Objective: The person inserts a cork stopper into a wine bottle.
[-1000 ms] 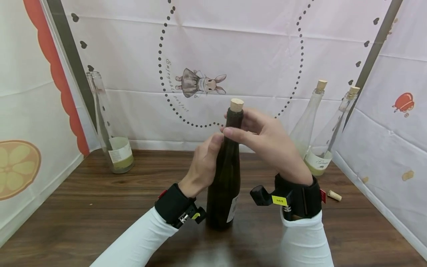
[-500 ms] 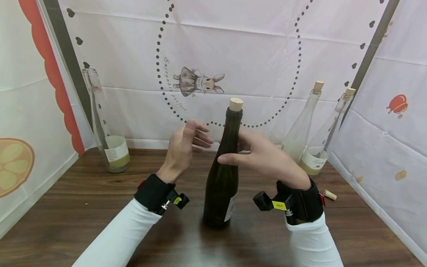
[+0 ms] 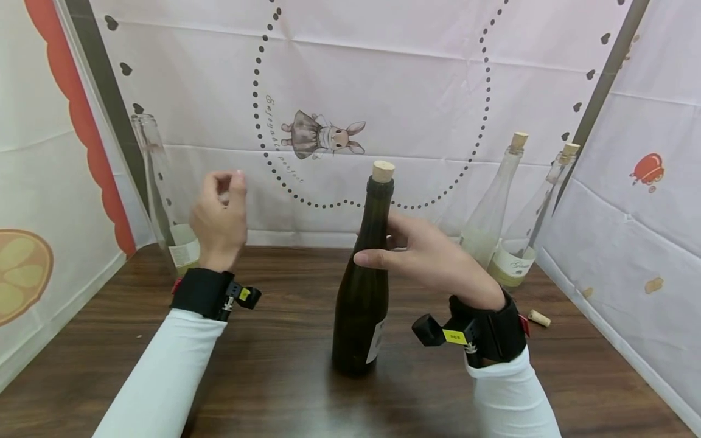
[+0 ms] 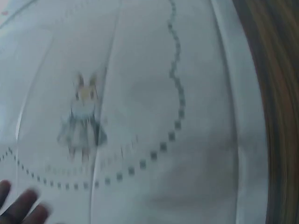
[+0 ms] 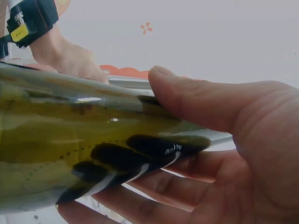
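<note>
Your right hand [image 3: 432, 258] alone curls loosely round the bottle [image 3: 362, 286]; left hand [image 3: 219, 222] is raised, loosely curled, empty. A nudge could topple it.

White sleeves, black wrist bands, bare hands.

Both arms wear long white sleeves that end at the wrist. A broad black band wraps each wrist, with a small red tab at its edge. A small black camera block juts from each band; the one by the left hand [image 3: 219, 219] shows a yellow spot and a bit of metal, the one by the right hand [image 3: 432, 261] bears a yellow label.
</note>
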{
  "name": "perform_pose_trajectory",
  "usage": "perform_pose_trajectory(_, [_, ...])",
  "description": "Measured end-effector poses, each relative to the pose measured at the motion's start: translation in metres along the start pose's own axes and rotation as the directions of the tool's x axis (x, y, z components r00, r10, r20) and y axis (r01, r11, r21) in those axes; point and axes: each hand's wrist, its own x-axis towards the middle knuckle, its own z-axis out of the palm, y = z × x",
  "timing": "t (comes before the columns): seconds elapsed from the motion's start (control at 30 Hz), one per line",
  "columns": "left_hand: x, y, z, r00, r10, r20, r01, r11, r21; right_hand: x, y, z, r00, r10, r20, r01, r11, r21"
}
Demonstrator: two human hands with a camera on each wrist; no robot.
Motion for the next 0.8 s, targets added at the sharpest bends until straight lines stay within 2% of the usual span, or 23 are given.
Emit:
perform_pose_trajectory(0.07, [0.005,-0.009,-0.005,0.992,0.059,-0.107,-0.052,0.996,0.071,0.0,0.0,0.0,1.0,0.001,-0.007,-0.001,1.0,0.006])
perform_pose_trajectory(0.13, [0.012,-0.018,-0.01,0.972,0.128,-0.197,-0.103,0.986,0.131,0.0,-0.001,0.0,1.0,0.006,-0.015,-0.006,1.0,0.007])
perform_pose_trajectory(0.23, [0.019,-0.033,-0.018,0.946,0.176,-0.272,-0.119,0.97,0.214,0.0,-0.001,0.0,0.999,0.019,-0.025,-0.019,1.0,0.003])
perform_pose_trajectory(0.3, [0.023,-0.042,-0.023,0.944,0.163,-0.286,-0.09,0.964,0.251,0.0,-0.001,-0.001,0.999,0.029,-0.036,-0.029,1.0,-0.009])
perform_pose_trajectory(0.47, [0.025,-0.063,-0.033,0.963,0.008,-0.269,0.069,0.959,0.275,0.0,0.0,-0.003,0.993,0.079,-0.084,-0.084,0.995,-0.053])
perform_pose_trajectory(0.53, [0.023,-0.07,-0.035,0.965,-0.064,-0.254,0.134,0.955,0.266,0.0,0.002,-0.005,0.987,0.113,-0.112,-0.121,0.99,-0.068])
perform_pose_trajectory(0.63, [0.022,-0.079,-0.037,0.956,-0.182,-0.229,0.237,0.942,0.239,0.002,0.007,-0.007,0.979,0.143,-0.148,-0.154,0.986,-0.065])
perform_pose_trajectory(0.73, [0.021,-0.085,-0.039,0.937,-0.288,-0.2,0.327,0.922,0.205,0.003,0.013,-0.009,0.972,0.148,-0.181,-0.162,0.985,-0.065])
perform_pose_trajectory(0.8, [0.021,-0.088,-0.04,0.926,-0.332,-0.179,0.362,0.915,0.18,0.003,0.016,-0.011,0.968,0.154,-0.197,-0.168,0.984,-0.058])
